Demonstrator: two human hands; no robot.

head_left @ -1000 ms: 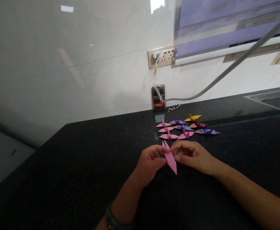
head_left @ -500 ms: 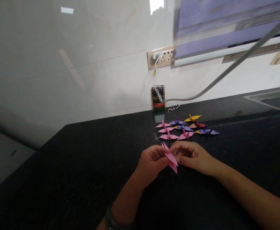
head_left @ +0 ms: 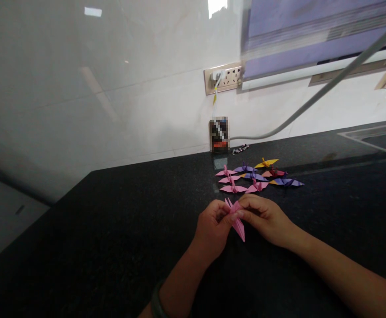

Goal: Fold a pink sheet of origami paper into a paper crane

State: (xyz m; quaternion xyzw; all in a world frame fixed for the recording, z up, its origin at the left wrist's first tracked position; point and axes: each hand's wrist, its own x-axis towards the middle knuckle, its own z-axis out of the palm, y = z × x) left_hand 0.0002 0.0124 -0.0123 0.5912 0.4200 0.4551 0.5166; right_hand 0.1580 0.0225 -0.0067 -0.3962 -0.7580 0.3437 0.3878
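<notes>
Between my two hands is a pink folded paper crane, held just above the dark countertop with its two narrow points aimed away from me. My left hand pinches its left side between thumb and fingers. From the right, my right hand has thumb and fingers closed on an upper flap of the same paper. The fingertips cover part of the folds. Just beyond my hands lie several finished paper cranes: pink ones, purple ones, a red one and a yellow one.
The black countertop runs back to a pale tiled wall. A blurred-out box leans there beside a small beaded string. Above are a socket panel with a plug, and a grey hose. A sink edge is at right.
My right hand has moved in and closed on the pink paper's upper flap, which now lifts to the right. My left hand has rolled slightly inward, its thumb further over the paper.
</notes>
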